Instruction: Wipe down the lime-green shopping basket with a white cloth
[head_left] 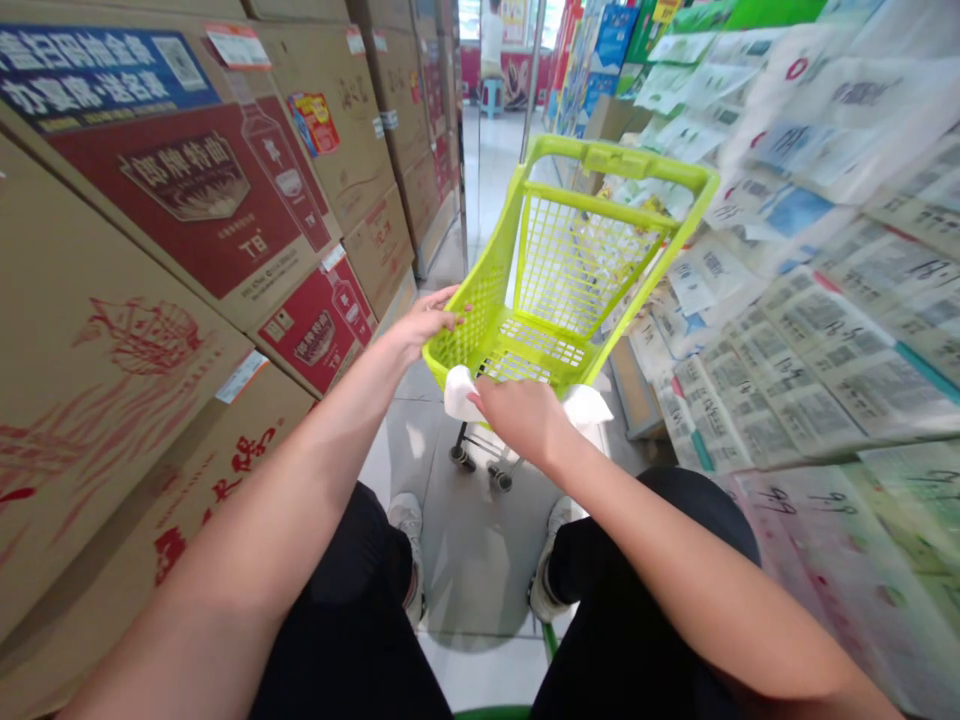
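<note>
A small lime-green plastic shopping cart [577, 260] stands on wheels in a narrow shop aisle, right in front of my knees. My left hand [424, 322] rests on the cart's left side wall, fingers stretched along the mesh. My right hand [519, 415] presses a white cloth [459, 392] against the cart's near rim, fingers curled over it. The cloth sticks out on both sides of that hand. I appear to be seated, both legs in black trousers and white shoes showing below.
Stacked brown and red cardboard cartons [187, 230] wall the left side. Packs of wrapped goods on shelves [817, 260] line the right. The tiled floor [480, 540] runs ahead to a distant person beside a blue stool [491, 95].
</note>
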